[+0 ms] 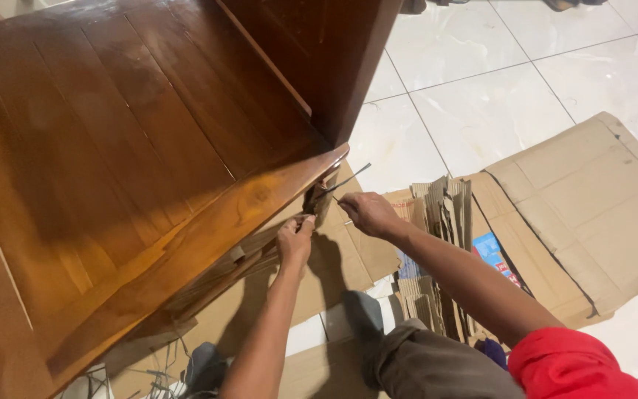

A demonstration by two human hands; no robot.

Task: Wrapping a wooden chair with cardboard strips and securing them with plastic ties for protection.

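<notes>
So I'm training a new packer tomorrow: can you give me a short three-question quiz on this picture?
1. True or false: the left hand rests at the lower edge of the brown wooden furniture.
2. What does the right hand hold? A) a thin metal tool B) a paintbrush C) a cup
3. What lies flat on the white tiled floor to the right of the arms?

Key: 1 true. 2 A; its exact kind is too small to tell. 3 flattened cardboard, with folded cardboard strips beside it.
</notes>
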